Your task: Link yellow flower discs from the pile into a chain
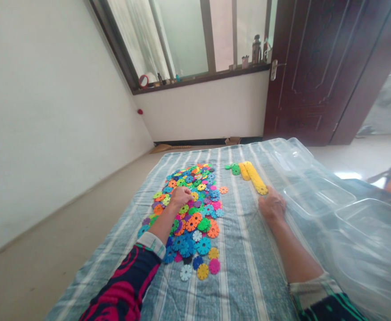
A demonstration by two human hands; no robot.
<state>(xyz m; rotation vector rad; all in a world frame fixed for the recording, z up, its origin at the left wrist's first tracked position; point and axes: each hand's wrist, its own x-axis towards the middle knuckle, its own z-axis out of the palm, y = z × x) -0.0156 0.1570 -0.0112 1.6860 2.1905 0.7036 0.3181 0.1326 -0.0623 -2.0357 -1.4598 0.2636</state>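
A spread pile of colourful notched plastic discs (195, 220) lies on the striped cloth. My left hand (181, 196) reaches into the upper part of this pile, its fingers pinched at a yellow notched disc (194, 196). To the right of the pile lies a long row of yellow notched discs (256, 178), packed face to face. My right hand (273, 206) is closed at the near end of that row, fingertips against the last disc. A shorter yellow row (244, 171) lies along its left side, and a few green discs (235, 169) sit further left.
Several clear plastic containers (318, 196) stand along the right side of the cloth-covered table (238, 267). A single orange disc (224, 190) lies just right of the pile. Beyond the table are a white wall, a window ledge (202, 84) and a dark red door (315, 71).
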